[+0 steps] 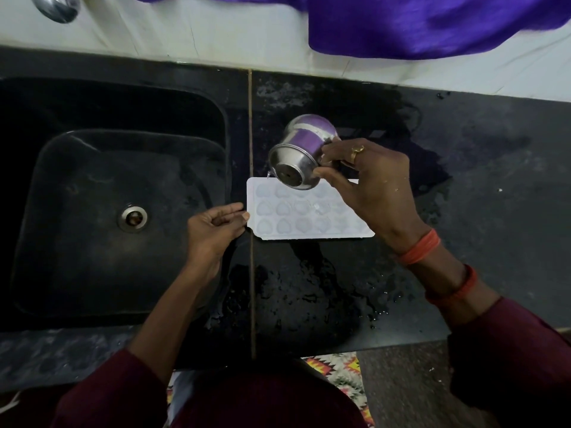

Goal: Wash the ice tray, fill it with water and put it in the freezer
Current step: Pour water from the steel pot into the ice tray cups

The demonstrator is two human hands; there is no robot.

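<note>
Prob. home kitchen, black sink [46, 211], stone counter [479, 242], tap [57, 7]

Dim, soft light overall; the black sink [117, 211] swallows detail. Glare whitens the ice tray [309, 217]. Wide-angle bending curves the desk [479, 227] edges.

Shiny steel cup [301, 152], matt plastic ice tray [306, 216].
</note>
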